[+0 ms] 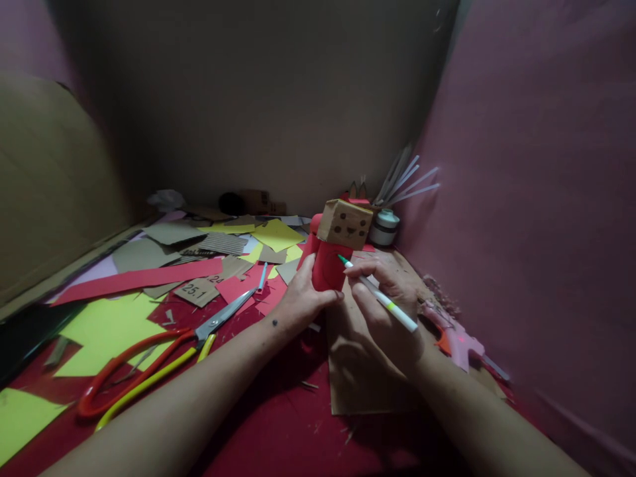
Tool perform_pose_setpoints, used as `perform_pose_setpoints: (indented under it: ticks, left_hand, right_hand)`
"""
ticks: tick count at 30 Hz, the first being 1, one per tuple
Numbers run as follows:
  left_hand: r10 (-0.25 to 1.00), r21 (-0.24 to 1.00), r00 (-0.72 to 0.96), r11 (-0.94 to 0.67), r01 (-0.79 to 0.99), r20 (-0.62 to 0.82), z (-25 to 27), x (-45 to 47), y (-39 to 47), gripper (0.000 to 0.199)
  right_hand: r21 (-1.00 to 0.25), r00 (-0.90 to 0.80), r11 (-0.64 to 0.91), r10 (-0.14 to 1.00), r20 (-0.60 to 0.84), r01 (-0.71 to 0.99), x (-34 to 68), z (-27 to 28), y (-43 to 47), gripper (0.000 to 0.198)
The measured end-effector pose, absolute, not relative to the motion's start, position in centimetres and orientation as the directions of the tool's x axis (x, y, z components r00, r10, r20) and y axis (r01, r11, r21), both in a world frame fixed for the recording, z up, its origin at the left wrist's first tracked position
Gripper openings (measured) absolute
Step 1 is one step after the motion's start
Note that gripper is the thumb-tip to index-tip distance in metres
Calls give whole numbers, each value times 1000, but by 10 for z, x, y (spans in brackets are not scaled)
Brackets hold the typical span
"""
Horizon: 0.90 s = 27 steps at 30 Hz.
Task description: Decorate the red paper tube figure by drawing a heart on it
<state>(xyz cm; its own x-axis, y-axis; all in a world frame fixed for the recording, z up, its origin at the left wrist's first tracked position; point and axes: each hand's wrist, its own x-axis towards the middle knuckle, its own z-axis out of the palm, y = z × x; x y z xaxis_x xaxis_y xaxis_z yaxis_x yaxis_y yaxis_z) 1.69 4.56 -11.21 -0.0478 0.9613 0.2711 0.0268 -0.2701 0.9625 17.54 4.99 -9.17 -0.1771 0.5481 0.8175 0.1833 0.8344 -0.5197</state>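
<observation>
A paper figure stands in the middle, with a red rolled-paper body and a boxy cardboard head that has a drawn face. My left hand is closed around the lower body, thumb across its front. In my right hand is a white marker with a green tip and a yellow-green band. Its tip is at the front of the red body, just below the head; whether it touches cannot be made out. Beneath my right hand lies a piece of brown cardboard.
Large scissors with red and yellow handles lie at left among yellow paper, a red strip and cardboard scraps. A pink glue gun rests at right by the pink wall. Behind stand a white jar and glue sticks.
</observation>
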Motion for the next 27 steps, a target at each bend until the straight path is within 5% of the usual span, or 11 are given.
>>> perform_pose_setpoints:
  ticks: [8, 27]
  left_hand:
    - [961, 964, -74, -263, 42, 265, -110, 17, 45, 53]
    - [960, 963, -76, -268, 37, 270, -109, 16, 43, 52]
  right_hand:
    - [-588, -232, 786, 618, 752, 190, 176, -90, 45, 12]
    - [-538, -189, 823, 566, 802, 183, 176, -89, 48, 16]
